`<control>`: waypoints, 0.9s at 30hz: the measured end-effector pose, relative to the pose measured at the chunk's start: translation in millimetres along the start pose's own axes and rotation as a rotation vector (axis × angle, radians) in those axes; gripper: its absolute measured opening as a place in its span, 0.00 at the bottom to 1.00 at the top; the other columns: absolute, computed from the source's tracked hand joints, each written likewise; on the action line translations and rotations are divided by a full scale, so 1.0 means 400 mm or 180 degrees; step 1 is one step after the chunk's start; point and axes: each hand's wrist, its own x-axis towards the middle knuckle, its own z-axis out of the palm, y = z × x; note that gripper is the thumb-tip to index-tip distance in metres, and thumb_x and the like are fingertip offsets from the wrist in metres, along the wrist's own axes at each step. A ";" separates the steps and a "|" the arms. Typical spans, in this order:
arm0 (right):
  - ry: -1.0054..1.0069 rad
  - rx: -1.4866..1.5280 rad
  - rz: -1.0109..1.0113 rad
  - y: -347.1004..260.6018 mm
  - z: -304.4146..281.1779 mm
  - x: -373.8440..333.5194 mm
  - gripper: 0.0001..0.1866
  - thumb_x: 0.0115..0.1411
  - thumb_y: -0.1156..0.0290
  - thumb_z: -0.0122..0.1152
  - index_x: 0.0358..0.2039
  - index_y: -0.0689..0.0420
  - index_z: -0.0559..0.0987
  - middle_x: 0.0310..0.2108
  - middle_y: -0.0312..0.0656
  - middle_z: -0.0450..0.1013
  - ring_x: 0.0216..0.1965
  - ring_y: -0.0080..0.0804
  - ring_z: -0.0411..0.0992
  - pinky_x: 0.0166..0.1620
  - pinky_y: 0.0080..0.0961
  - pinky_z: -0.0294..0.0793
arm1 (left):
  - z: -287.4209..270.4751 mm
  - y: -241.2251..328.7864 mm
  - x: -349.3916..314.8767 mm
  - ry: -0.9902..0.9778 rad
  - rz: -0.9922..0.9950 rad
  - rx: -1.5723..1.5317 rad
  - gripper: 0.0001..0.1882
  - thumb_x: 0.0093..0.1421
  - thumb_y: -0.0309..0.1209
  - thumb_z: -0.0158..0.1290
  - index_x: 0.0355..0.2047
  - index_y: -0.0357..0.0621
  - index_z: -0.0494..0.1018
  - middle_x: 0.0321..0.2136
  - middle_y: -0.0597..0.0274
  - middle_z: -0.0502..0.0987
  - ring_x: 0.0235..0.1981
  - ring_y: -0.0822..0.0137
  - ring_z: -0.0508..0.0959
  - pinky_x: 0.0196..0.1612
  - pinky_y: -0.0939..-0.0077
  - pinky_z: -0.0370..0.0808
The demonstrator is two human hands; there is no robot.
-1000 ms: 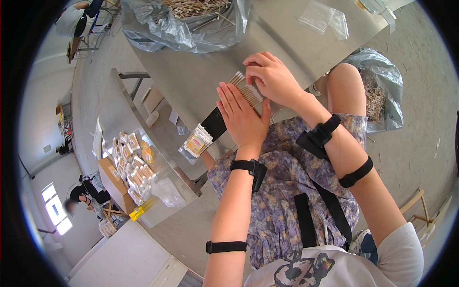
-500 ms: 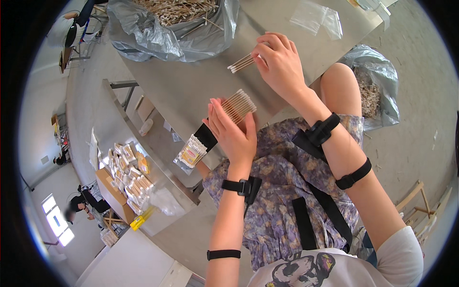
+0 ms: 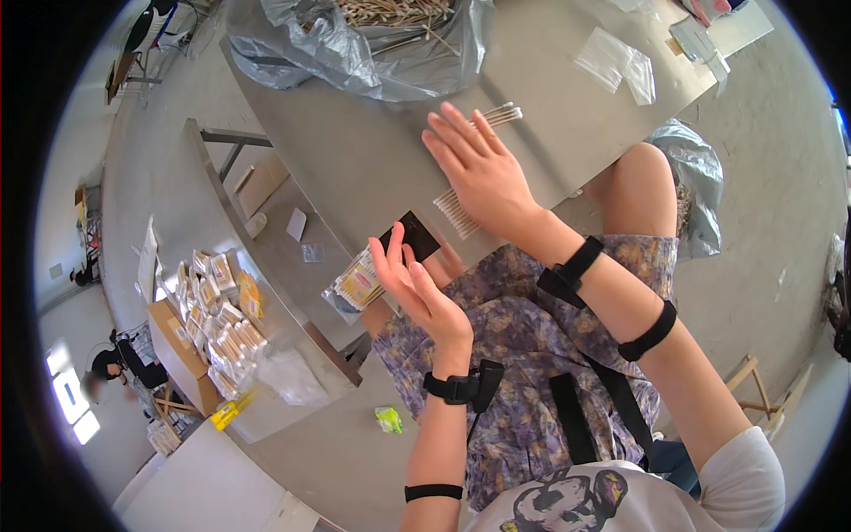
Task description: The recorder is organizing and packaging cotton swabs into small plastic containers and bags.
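My right hand (image 3: 486, 180) is palm down over the metal table, its fingers long and close together. A few cotton swabs (image 3: 503, 115) jut out from under its outer fingers, and the grip on them is partly hidden. Below its thumb side, a neat row of cotton swabs (image 3: 456, 214) lies side by side near the table edge, partly covered by the hand. My left hand (image 3: 424, 297) is raised with fingers apart and nothing in it. Behind it are a flat black piece (image 3: 413, 234) and a clear packet of swabs with a yellow label (image 3: 359, 282).
A grey plastic bag (image 3: 390, 75) of loose swabs sits at the table's far side. Clear bags (image 3: 616, 66) lie at the far right. Another grey bag (image 3: 696, 177) stands beyond my knee. On the left table, many packed swabs (image 3: 226, 319) lie by a cardboard box (image 3: 182, 355).
My left hand has left the swab row, moving down and opening. My right hand has come left and nearer, over the row, with the few swabs under it. The view has shifted slightly.
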 end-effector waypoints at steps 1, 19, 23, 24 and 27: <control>-0.0141 -0.0135 -0.0182 -0.008 0.007 -0.004 0.23 0.60 0.73 0.54 0.56 0.63 0.72 0.63 0.45 0.65 0.71 0.42 0.53 0.72 0.44 0.52 | -0.002 -0.001 -0.001 0.0038 -0.0031 -0.0170 0.29 0.74 0.40 0.33 0.70 0.39 0.45 0.65 0.43 0.61 0.68 0.55 0.59 0.72 0.55 0.50; -0.0698 0.0425 -0.0432 -0.141 0.083 0.022 0.25 0.62 0.69 0.51 0.59 0.65 0.70 0.65 0.47 0.63 0.72 0.41 0.50 0.73 0.35 0.50 | 0.047 -0.001 0.084 0.0915 -0.0639 -0.1489 0.34 0.73 0.48 0.36 0.68 0.34 0.46 0.69 0.40 0.52 0.71 0.51 0.54 0.72 0.59 0.51; -0.0739 0.0367 -0.0463 -0.151 0.086 0.021 0.26 0.62 0.68 0.51 0.60 0.64 0.70 0.65 0.46 0.62 0.73 0.41 0.49 0.73 0.36 0.50 | 0.018 0.007 0.084 0.0637 -0.0789 -0.1482 0.33 0.74 0.46 0.35 0.68 0.34 0.47 0.69 0.41 0.54 0.70 0.53 0.55 0.72 0.58 0.51; -0.0745 0.0274 -0.0488 -0.152 0.085 0.021 0.26 0.62 0.68 0.51 0.60 0.63 0.69 0.66 0.46 0.62 0.73 0.41 0.49 0.73 0.36 0.50 | 0.008 0.011 0.084 0.0551 -0.0808 -0.1462 0.32 0.74 0.45 0.35 0.68 0.34 0.48 0.68 0.41 0.55 0.70 0.53 0.55 0.72 0.57 0.52; -0.0734 -0.0112 -0.0648 -0.136 0.085 0.019 0.27 0.61 0.69 0.52 0.61 0.63 0.69 0.66 0.46 0.62 0.73 0.41 0.49 0.73 0.37 0.49 | -0.056 -0.005 0.082 0.0767 -0.0181 -0.0539 0.30 0.74 0.43 0.37 0.67 0.35 0.51 0.68 0.42 0.57 0.69 0.55 0.57 0.71 0.60 0.53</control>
